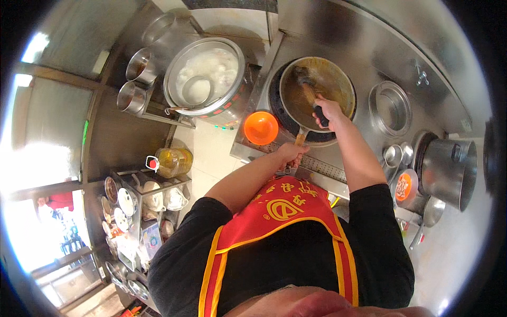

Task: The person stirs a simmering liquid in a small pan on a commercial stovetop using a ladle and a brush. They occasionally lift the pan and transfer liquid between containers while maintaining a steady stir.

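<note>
A wide wok (pixel 289 99) sits on the black ring of a stove burner, its inside brown and wet-looking. My left hand (pixel 292 154) grips the wok's wooden handle (pixel 300 139) at the side nearest my body. Over the wok, my right hand (pixel 329 113) is closed around a wooden-handled tool (pixel 309 94), possibly a wok brush, with a black grip. The tool's dark head is blurred against the far left part of the wok's inside. An orange bowl (pixel 261 128) stands on the stove top, just left of the wok.
A large pot (pixel 173 104) of whitish liquid holding a ladle stands left. An oil jug (pixel 174 162) is beside a rack of bowls. At right are a round metal basin (pixel 390 109), ladles (pixel 393 155), a bowl of chopped food (pixel 404 187) and a tall steel pot (pixel 449 170).
</note>
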The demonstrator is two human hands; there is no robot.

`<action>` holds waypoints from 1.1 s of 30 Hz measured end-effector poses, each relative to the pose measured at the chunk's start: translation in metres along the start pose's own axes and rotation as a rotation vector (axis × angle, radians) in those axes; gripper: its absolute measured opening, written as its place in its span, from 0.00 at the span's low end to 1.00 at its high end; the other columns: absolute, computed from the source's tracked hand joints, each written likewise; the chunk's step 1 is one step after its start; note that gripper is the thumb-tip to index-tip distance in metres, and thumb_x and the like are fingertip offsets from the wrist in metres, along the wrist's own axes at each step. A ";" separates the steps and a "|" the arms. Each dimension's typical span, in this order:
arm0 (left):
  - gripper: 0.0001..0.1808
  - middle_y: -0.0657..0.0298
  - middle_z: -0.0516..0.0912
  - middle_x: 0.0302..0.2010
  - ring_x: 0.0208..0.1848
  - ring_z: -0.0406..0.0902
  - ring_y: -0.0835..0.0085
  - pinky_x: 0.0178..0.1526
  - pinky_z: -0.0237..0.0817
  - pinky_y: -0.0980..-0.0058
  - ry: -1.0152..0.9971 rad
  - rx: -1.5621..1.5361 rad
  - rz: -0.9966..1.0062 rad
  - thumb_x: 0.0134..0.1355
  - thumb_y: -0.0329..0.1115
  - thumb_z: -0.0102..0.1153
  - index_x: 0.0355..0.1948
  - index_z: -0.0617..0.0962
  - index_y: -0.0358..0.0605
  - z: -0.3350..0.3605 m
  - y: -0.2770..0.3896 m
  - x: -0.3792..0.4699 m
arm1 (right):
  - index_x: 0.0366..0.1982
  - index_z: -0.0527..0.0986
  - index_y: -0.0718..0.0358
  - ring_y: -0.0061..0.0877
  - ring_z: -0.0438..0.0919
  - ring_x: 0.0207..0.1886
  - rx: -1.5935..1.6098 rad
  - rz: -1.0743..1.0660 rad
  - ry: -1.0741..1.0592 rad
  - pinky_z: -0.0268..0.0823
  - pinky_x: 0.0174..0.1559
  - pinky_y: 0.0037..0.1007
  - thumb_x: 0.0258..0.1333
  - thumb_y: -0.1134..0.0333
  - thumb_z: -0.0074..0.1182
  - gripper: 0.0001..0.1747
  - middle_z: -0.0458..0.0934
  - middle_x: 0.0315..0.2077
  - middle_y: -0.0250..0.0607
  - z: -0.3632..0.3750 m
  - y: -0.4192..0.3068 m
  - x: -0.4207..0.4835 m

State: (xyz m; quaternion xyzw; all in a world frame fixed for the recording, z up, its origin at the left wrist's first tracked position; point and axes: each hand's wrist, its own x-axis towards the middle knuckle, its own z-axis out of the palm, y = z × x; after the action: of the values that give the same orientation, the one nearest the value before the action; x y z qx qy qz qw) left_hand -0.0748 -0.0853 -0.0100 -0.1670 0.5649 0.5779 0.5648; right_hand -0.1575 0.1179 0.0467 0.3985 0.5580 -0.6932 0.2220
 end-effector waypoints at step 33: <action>0.32 0.61 0.75 0.12 0.12 0.73 0.68 0.17 0.62 0.65 0.137 0.209 0.056 0.66 0.56 0.67 0.15 0.75 0.44 0.021 -0.015 0.039 | 0.72 0.70 0.51 0.37 0.82 0.24 -0.904 -0.212 0.283 0.74 0.30 0.41 0.67 0.59 0.58 0.32 0.84 0.26 0.48 -0.052 -0.013 -0.001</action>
State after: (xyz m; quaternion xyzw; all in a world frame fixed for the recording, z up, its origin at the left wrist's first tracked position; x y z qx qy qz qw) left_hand -0.0645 -0.0539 -0.0428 -0.1303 0.6638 0.5185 0.5230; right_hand -0.1511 0.1708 0.0526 0.2936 0.8656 -0.3389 0.2229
